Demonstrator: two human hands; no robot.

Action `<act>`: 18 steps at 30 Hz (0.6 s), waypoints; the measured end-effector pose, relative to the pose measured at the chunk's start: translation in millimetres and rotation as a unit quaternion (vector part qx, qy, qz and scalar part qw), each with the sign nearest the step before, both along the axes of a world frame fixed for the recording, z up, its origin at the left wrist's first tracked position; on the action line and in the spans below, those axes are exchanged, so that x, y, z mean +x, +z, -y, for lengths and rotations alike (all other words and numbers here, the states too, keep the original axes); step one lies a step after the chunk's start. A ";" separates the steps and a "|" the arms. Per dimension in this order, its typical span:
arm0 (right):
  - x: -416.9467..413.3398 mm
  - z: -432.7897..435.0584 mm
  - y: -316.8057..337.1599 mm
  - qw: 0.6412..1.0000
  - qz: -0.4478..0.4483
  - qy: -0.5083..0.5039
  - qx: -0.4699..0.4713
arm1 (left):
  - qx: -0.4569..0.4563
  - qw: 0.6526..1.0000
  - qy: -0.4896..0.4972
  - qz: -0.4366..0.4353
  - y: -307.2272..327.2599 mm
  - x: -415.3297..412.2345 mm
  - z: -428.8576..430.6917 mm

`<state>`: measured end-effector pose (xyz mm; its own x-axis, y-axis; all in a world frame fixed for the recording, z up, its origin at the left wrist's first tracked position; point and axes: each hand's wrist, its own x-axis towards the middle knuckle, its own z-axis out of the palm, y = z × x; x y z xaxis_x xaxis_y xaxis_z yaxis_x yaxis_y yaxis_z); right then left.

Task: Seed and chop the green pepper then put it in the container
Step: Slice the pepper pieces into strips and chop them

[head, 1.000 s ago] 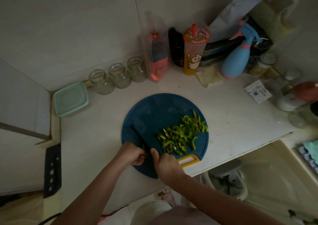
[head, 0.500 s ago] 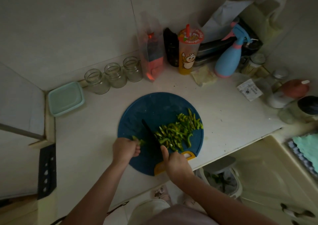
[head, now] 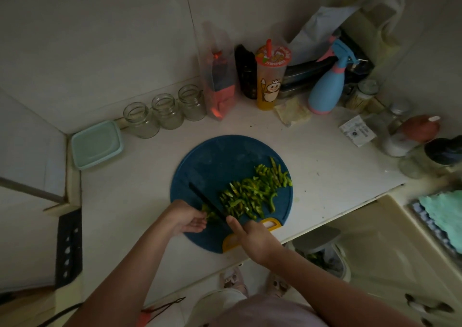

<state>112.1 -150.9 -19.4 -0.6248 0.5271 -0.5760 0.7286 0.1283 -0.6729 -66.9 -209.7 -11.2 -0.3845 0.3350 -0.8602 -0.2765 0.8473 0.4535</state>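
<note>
A round blue cutting board lies on the white counter. A pile of green pepper strips covers its right half. My left hand pins a small uncut pepper piece at the board's near left edge. My right hand grips a dark knife, its blade lying diagonally between that piece and the pile. A pale green lidded container sits at the counter's left end, well apart from the board.
Three glass jars, a red bag, a printed cup and a blue spray bottle line the back wall. More jars crowd the right end. A bin stands on the floor below the counter edge.
The knife came up from beside my hands and now lies across the board beside the pepper piece. My left hand shifted slightly and holds the small piece in view.
</note>
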 end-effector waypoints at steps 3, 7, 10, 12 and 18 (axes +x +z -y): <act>0.2 -0.5 0.4 1.000 0.009 0.005 -0.028 | -0.016 1.000 0.004 0.001 -1.8 -1.2 -1.1; 0.5 -0.9 4.7 0.992 0.017 -0.047 -0.112 | -0.024 1.000 0.005 0.006 -3.3 -2.6 -2.9; 0.8 -1.3 3.0 0.985 0.012 -0.073 -0.155 | -0.029 0.999 0.001 0.012 -3.5 -3.6 -4.8; -0.1 -2.4 1.8 0.986 0.014 -0.059 -0.157 | -0.034 0.999 -0.002 0.015 -3.5 -4.1 -5.9; -2.5 -5.6 -1.5 0.981 0.009 -0.073 -0.182 | -0.041 0.999 -0.011 0.010 -4.7 -5.3 -7.5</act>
